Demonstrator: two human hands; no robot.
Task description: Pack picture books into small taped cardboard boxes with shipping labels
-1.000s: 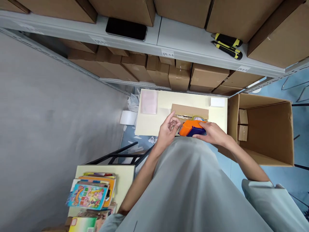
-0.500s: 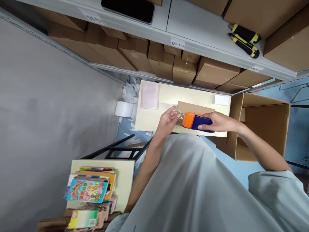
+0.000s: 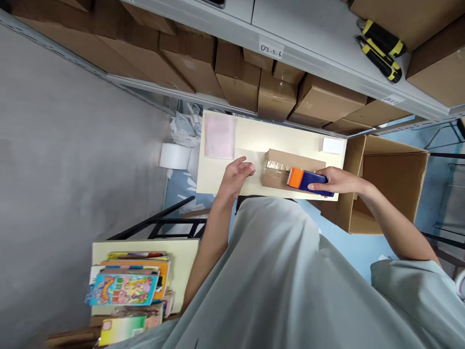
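A closed brown cardboard box (image 3: 278, 157) lies lengthwise on the cream tabletop, with shiny clear tape (image 3: 275, 168) across its left part. My right hand (image 3: 329, 180) is wrapped around a tape dispenser (image 3: 311, 182) with a dark blue body and an orange toothed head. The dispenser's head rests over the front middle of the box; whether it touches the cardboard I cannot tell. My left hand (image 3: 236, 177) hovers just left of the box, apart from it, with loosely bent fingers and nothing visible in them.
A pink translucent sheet or bag (image 3: 220, 136) and a small white box (image 3: 332, 145) lie on the table (image 3: 250, 127). An open carton (image 3: 394, 150) stands right. Above are shelved boxes (image 3: 276, 99) and utility knives (image 3: 381, 60). Books (image 3: 125, 289) are stacked lower left.
The tape dispenser has moved right with my right hand, exposing tape on the box's left part. My left hand has drawn away leftward from the dispenser's head. The view has shifted slightly.
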